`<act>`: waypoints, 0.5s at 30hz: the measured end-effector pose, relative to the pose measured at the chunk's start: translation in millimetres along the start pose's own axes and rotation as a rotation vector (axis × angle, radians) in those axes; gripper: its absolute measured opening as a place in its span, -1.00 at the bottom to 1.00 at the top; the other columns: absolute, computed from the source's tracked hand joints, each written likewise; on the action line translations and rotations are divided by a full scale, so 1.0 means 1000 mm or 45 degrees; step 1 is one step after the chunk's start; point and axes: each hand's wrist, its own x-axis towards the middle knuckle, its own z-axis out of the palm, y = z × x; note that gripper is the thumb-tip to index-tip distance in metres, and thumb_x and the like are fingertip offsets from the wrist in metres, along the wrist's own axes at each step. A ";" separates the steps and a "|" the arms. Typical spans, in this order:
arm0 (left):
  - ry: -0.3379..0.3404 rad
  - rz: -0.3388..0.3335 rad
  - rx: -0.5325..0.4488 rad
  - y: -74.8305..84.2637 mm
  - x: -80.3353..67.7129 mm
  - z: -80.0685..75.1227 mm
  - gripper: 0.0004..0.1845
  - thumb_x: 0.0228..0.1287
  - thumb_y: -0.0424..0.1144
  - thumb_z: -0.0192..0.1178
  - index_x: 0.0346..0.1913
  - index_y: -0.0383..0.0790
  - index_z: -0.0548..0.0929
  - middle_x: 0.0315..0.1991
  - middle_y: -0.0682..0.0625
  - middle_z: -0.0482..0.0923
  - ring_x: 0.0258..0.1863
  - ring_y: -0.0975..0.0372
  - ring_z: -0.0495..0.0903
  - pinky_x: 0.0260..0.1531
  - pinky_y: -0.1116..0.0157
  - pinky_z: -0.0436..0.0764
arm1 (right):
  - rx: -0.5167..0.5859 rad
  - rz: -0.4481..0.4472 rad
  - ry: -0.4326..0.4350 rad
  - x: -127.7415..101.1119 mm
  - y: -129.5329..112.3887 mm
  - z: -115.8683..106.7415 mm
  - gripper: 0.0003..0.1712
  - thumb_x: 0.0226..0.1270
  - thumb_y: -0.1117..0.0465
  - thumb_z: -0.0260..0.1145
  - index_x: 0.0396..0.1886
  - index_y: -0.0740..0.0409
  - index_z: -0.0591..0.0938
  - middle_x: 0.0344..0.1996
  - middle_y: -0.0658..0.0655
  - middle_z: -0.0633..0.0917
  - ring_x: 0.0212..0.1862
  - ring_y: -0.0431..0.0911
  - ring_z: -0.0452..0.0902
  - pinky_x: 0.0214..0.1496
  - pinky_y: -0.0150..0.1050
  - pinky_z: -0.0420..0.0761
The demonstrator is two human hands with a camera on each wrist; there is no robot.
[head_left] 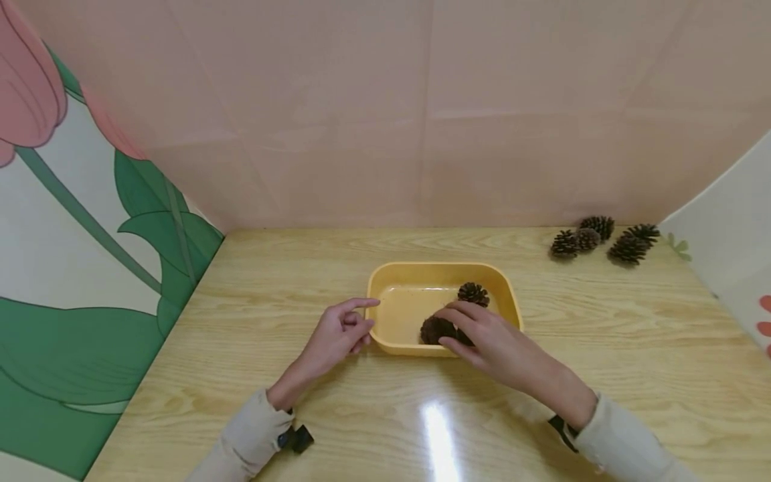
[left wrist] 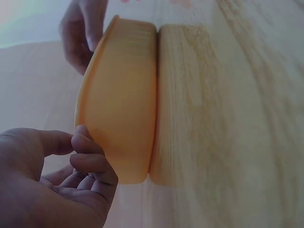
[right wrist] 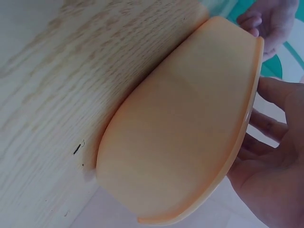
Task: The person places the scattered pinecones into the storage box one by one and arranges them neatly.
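A yellow plastic basin (head_left: 397,268) stands on the wooden table. My left hand (head_left: 337,335) is at its left end, thumb and index finger pinching the rim; the left wrist view shows these fingers (left wrist: 90,161) against the basin wall (left wrist: 121,104). My right hand (head_left: 500,341) reaches over the near right side into the basin, its thumb and fingers curled round a dark brown pine cone (head_left: 464,337), mostly hidden by the hand. Another pine cone (head_left: 435,331) lies just left of it, by the fingertips. A further pine cone (head_left: 474,293) rests behind the hand. In the right wrist view the basin wall (right wrist: 175,123) hides the fingertips.
Several more pine cones (head_left: 587,239) lie at the table's back right corner, with two (head_left: 629,248) close together at the right. A pink cloth backdrop (head_left: 337,134) rises behind the table (head_left: 271,281). Flower-printed panels (head_left: 138,248) stand along the sides.
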 end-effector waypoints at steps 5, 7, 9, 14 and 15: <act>0.002 -0.008 0.004 0.000 0.000 0.000 -0.61 0.42 -0.43 0.16 0.26 -0.41 0.52 -0.54 -0.14 0.56 -0.68 0.29 0.45 -0.69 0.39 0.43 | -0.019 -0.002 -0.006 -0.001 -0.001 0.001 -0.55 0.33 0.12 0.42 0.15 0.21 0.62 0.04 0.20 0.64 -0.19 -0.09 0.65 -0.15 -0.22 0.69; 0.003 -0.010 0.007 0.000 0.000 0.000 -0.61 0.42 -0.43 0.16 0.26 -0.40 0.52 -0.54 -0.14 0.56 -0.68 0.28 0.45 -0.69 0.39 0.44 | -0.026 -0.005 -0.007 -0.001 -0.001 0.001 -0.56 0.33 0.13 0.42 0.13 0.20 0.63 0.03 0.20 0.64 -0.20 -0.10 0.64 -0.18 -0.24 0.69; 0.003 -0.012 0.005 0.001 0.000 0.000 -0.61 0.42 -0.42 0.17 0.26 -0.40 0.52 -0.53 -0.14 0.56 -0.68 0.28 0.45 -0.69 0.39 0.44 | -0.027 -0.009 -0.007 0.000 -0.001 0.001 -0.58 0.32 0.14 0.42 0.12 0.20 0.64 0.03 0.19 0.64 -0.22 -0.10 0.64 -0.20 -0.26 0.69; 0.002 -0.010 0.002 0.001 0.000 0.000 -0.61 0.43 -0.41 0.16 0.27 -0.40 0.52 -0.53 -0.15 0.56 -0.68 0.29 0.45 -0.69 0.41 0.42 | -0.026 -0.024 0.009 0.000 -0.001 0.000 -0.60 0.30 0.16 0.44 0.08 0.21 0.65 0.01 0.19 0.64 -0.24 -0.12 0.63 -0.24 -0.31 0.68; 0.002 -0.009 0.003 0.001 0.000 0.000 -0.61 0.43 -0.42 0.16 0.26 -0.40 0.52 -0.53 -0.15 0.56 -0.68 0.29 0.44 -0.69 0.42 0.42 | -0.028 -0.028 0.017 0.000 0.000 -0.001 -0.60 0.29 0.17 0.45 0.08 0.21 0.65 0.00 0.19 0.64 -0.23 -0.11 0.63 -0.23 -0.31 0.68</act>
